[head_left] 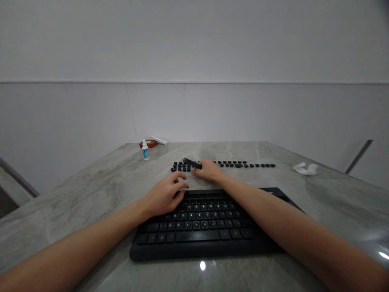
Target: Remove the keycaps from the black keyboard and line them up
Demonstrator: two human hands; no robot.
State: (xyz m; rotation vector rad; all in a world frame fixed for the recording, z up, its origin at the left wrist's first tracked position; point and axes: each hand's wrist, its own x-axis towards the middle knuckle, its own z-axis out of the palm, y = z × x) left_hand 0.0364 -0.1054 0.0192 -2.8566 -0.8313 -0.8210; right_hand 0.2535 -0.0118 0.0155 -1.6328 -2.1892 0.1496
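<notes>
Desk [100, 194]: grey, marbled. Keyboard [194, 250] lies flat on its near middle part; black, long space bar on the near row, pale glossy spots across the middle rows. Left hand [164, 195]: fingers loosely curled, spread a little, no object seen in them; thumb at the keyboard's far left edge, contact cannot be told. Right hand [209, 170]: fingers closed around a brush [192, 163], dark, bristled end pointing left. Left forearm enters from near left, palm down; right forearm slants over the keyboard's right part, hand reaching beyond its far edge. Loose keys [238, 165]: small, black, in rows beyond the keyboard, on both sides of the right hand.
</notes>
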